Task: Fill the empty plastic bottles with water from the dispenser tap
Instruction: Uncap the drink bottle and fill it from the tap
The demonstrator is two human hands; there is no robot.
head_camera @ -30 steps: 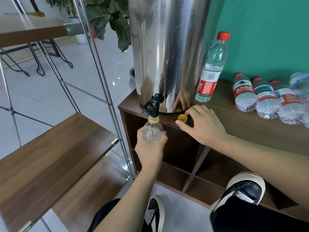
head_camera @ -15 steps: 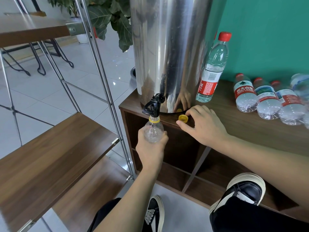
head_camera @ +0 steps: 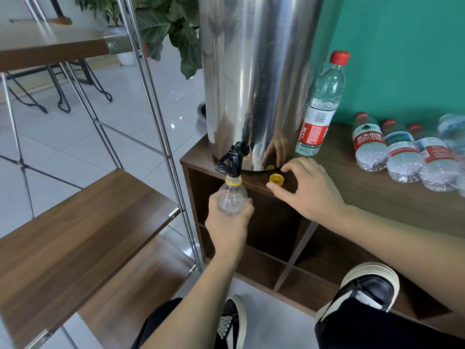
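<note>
Left hand (head_camera: 230, 227) grip clamped round bottle (head_camera: 232, 197), mouth just under tap (head_camera: 232, 161). Right hand (head_camera: 308, 188) fingers loose beside cap (head_camera: 276, 179). Bottle thin, crushable, seemingly empty; will gain weight; hold mid-body.

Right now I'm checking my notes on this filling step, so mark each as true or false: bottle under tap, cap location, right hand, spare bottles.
1. The left hand holds the clear bottle up under the black tap. True.
2. The yellow cap is screwed onto that bottle. False: it lies on the cabinet top.
3. The right hand grips the tap lever. False: it rests on the cabinet top beside the cap.
4. A red-capped bottle stands upright beside the steel dispenser. True.
</note>
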